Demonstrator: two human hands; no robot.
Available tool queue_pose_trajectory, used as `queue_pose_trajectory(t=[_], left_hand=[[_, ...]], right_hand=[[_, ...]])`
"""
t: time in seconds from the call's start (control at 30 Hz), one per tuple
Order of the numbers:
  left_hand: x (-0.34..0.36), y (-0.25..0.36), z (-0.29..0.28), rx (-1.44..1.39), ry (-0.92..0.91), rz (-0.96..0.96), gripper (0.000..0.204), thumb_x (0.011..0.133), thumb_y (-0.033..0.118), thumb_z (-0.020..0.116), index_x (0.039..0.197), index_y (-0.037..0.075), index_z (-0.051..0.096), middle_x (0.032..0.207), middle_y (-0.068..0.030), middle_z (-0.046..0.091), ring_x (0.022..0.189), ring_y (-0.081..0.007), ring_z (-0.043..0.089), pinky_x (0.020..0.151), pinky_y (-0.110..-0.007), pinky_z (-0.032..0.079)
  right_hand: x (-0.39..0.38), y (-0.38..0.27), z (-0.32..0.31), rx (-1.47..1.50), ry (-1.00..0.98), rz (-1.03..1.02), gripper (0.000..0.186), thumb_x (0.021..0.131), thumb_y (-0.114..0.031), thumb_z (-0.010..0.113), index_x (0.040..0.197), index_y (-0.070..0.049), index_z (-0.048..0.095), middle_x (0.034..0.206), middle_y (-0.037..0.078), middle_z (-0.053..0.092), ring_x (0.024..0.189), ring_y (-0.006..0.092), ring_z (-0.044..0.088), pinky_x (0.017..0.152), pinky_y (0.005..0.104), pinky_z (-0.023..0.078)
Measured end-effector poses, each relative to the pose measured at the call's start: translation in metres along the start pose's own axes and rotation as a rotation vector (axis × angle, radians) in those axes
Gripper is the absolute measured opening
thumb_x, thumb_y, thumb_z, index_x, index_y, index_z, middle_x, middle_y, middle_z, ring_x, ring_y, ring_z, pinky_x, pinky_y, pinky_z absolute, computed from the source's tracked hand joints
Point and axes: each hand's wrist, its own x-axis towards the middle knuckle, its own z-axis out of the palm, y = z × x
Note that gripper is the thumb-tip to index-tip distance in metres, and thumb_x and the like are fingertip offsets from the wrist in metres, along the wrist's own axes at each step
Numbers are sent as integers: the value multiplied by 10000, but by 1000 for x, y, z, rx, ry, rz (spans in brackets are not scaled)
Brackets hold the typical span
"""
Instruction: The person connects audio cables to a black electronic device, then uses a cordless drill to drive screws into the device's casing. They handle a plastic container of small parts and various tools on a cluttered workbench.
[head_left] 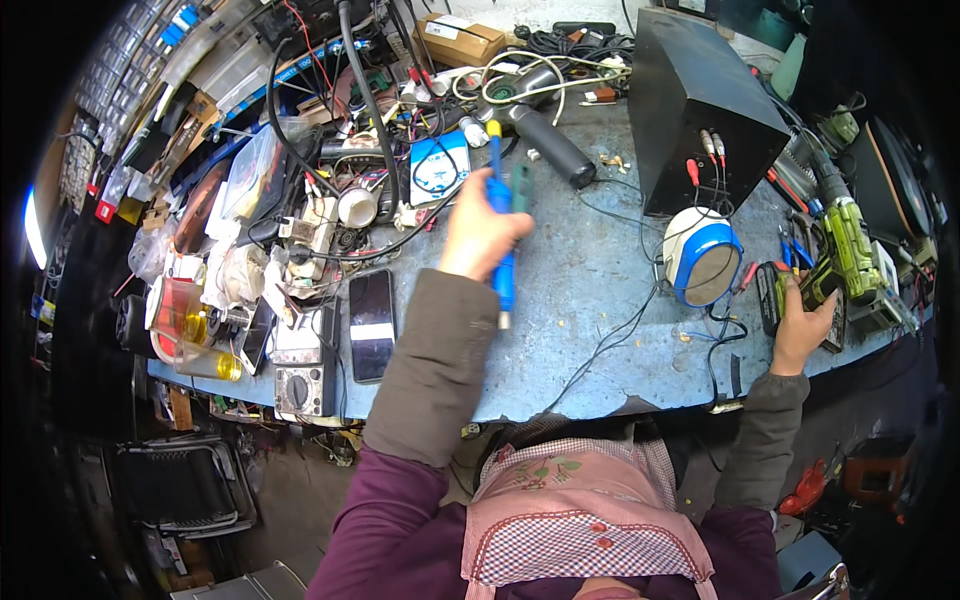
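Note:
My left hand (pixel 478 232) is over the middle of the blue workbench, its fingers closed round a blue desoldering pump (pixel 502 240). The pump's yellow end points away from me and its pale tip points toward me. A dark green piece (pixel 523 187) shows just beside it. At the right end of the bench, my right hand (pixel 803 322) is closed round the handle of a yellow-green cordless drill (pixel 850 245), which lies with its chuck pointing away. Left of that hand stands a round blue-and-white device (pixel 703 258), with wires running from it.
A black box speaker (pixel 700 110) with red and white plugs stands at the back right. A black cylinder (pixel 553 148) lies left of it. Tangled cables and parts crowd the left, with a phone (pixel 372 325) and a multimeter (pixel 304 372) near the front edge.

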Motion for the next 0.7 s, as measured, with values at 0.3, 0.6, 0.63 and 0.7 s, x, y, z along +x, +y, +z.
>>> queue_pose_trajectory(t=[0.3, 0.6, 0.63, 0.7], left_hand=[[0, 6, -84, -407, 224, 158, 860, 831, -70, 775, 1604, 2, 406, 1186, -134, 703, 914, -178, 709, 798, -308, 604], [13, -34, -48, 631, 368, 220, 809, 796, 122, 807, 1541, -1, 518, 1310, -280, 684, 1197, -463, 699, 1031, -497, 566], [8, -27, -46, 649, 374, 166, 831, 802, 141, 809, 1561, 9, 496, 1374, -294, 652, 1262, -483, 659, 1074, -523, 541], [2, -19, -41, 721, 399, 226, 854, 814, 166, 805, 1591, 37, 475, 1521, -290, 557, 1293, -495, 638, 1078, -544, 537]], right_hand=[[-1, 3, -3, 27, -3, 16, 310, 978, 17, 771, 1263, 57, 655, 1140, 83, 751, 1020, 155, 728, 936, 318, 591], [-2, -8, -2, -36, 7, 0, 283, 972, -26, 799, 1231, 23, 696, 1077, 58, 768, 976, 145, 730, 915, 316, 575], [-2, -13, -2, -75, 5, -7, 268, 962, -32, 809, 1204, 13, 703, 1054, 51, 773, 963, 140, 730, 908, 311, 573], [-3, -12, 1, -16, 33, 12, 302, 921, -37, 826, 1186, 13, 689, 1044, 58, 773, 929, 152, 730, 861, 324, 579]])
